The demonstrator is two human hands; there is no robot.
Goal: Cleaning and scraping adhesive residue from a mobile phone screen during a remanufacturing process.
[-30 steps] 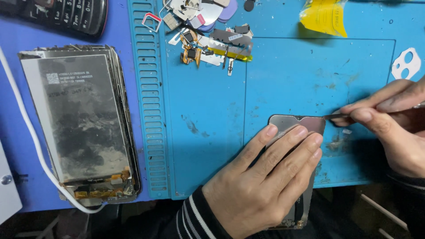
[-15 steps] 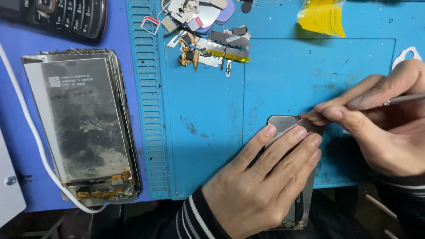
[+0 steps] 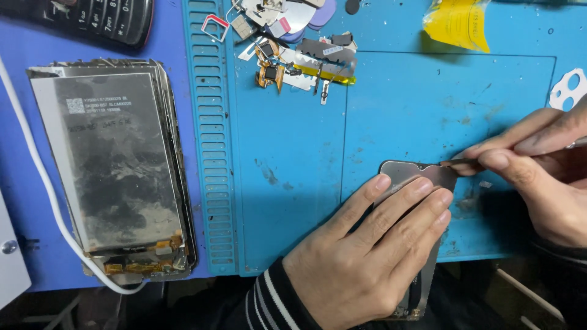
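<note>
My left hand (image 3: 373, 250) lies flat on a grey metal phone panel (image 3: 409, 173) on the blue work mat (image 3: 293, 153), its fingers pressing the panel down. Only the panel's top edge and a strip at the lower right show. My right hand (image 3: 544, 177) comes in from the right and pinches a thin metal tool (image 3: 455, 163), whose tip touches the panel's upper right corner.
A stack of removed phone screens (image 3: 116, 165) lies at the left with a white cable (image 3: 36, 177) beside it. Small loose phone parts (image 3: 293, 49) are piled at the top middle. A yellow piece (image 3: 458, 24) lies top right, a dark keypad phone (image 3: 104, 18) top left.
My right hand has shifted its grip on the tool while the tip stays at the panel's upper right corner. The view has moved slightly. My left hand stays pressed on the panel.
</note>
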